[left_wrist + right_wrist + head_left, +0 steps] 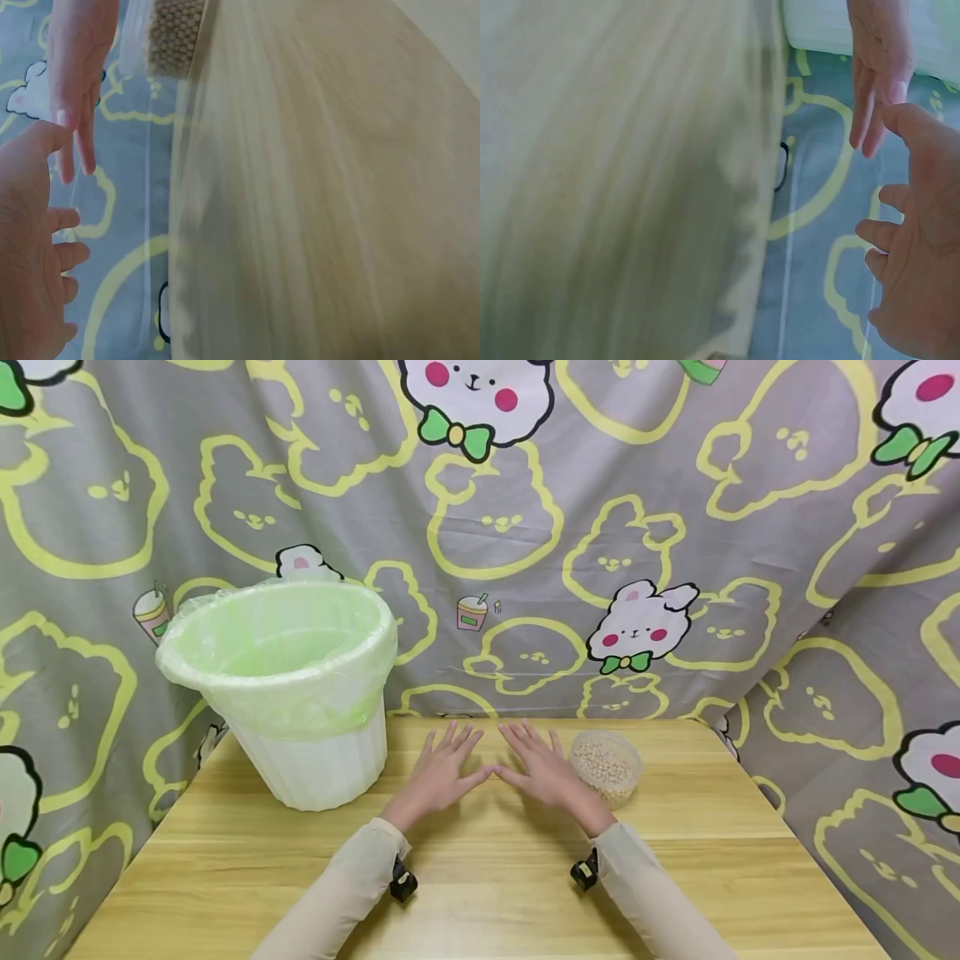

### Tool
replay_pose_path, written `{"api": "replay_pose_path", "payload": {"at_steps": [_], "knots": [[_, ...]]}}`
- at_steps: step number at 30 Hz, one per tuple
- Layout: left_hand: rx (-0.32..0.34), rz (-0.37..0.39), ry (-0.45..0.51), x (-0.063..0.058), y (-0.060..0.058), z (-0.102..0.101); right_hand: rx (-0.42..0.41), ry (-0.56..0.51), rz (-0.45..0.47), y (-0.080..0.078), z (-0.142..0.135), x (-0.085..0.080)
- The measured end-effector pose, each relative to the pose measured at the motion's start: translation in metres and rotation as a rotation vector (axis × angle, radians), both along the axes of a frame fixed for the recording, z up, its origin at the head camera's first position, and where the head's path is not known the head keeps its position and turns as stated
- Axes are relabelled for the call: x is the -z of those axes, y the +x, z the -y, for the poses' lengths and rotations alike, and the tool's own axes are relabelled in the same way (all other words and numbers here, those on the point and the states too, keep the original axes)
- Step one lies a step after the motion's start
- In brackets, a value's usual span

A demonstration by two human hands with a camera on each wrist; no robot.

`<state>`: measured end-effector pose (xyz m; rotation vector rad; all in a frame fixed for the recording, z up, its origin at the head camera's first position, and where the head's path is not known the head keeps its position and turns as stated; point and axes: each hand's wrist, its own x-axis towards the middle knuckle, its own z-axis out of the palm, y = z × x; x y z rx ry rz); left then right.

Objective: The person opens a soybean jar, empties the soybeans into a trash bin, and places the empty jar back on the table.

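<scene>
Both hands are held palm down with fingers spread over the middle of the table, and neither holds anything. The thumb tips of the left hand (pixel 441 777) and right hand (pixel 546 772) meet or nearly meet. Just right of the right hand stands a clear round tub (pixel 607 764) of small round beige beans, possibly soybeans; its near left side is partly behind that hand. To the left of the left hand is a tall white bin (pixel 315 768) with a thin clear green liner (pixel 285 643) folded over its rim. In the left wrist view the beans (pixel 176 37) show at the top.
The wooden table (pixel 480 893) reaches back to a grey curtain (pixel 517 585) with cartoon bears and rabbits, which also hangs at both sides. Small black wrist cameras are strapped under both sleeves (pixel 341 885).
</scene>
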<state>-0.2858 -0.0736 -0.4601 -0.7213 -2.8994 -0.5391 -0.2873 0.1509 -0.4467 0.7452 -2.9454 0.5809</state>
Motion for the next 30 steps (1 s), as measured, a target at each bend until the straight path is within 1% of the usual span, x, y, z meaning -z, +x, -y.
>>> {"api": "replay_pose_path", "payload": {"at_steps": [4,6,8,10,13,16,17,19,22,26,30], "knots": [[0.014,0.019,0.059,-0.003,-0.001,-0.009,0.001,-0.066,-0.003,-0.001,-0.01,-0.009],[0.029,0.049,0.115,-0.005,-0.002,-0.015,0.005,-0.108,0.008,-0.001,-0.018,-0.016],[0.046,0.088,0.184,-0.007,-0.002,-0.024,0.011,-0.171,0.044,-0.001,-0.03,-0.024],[0.059,0.144,0.265,-0.006,-0.004,-0.032,0.024,-0.248,0.098,-0.002,-0.044,-0.03],[0.069,0.252,0.41,-0.006,-0.004,-0.046,0.038,-0.346,0.167,-0.004,-0.069,-0.037],[0.081,0.351,0.556,-0.004,-0.002,-0.062,0.038,-0.456,0.235,-0.006,-0.098,-0.04],[0.086,0.385,0.607,-0.003,-0.001,-0.067,0.035,-0.489,0.252,-0.007,-0.109,-0.041],[0.107,0.426,0.7,0.0,0.0,-0.079,0.028,-0.576,0.3,-0.008,-0.129,-0.04],[0.135,0.482,0.805,0.005,0.002,-0.095,0.028,-0.672,0.339,-0.008,-0.158,-0.037],[0.165,0.529,0.867,0.012,0.001,-0.112,-0.006,-0.761,0.384,-0.008,-0.19,-0.027],[0.188,0.565,0.903,0.019,0.0,-0.124,-0.065,-0.786,0.445,-0.008,-0.213,-0.013]]}}
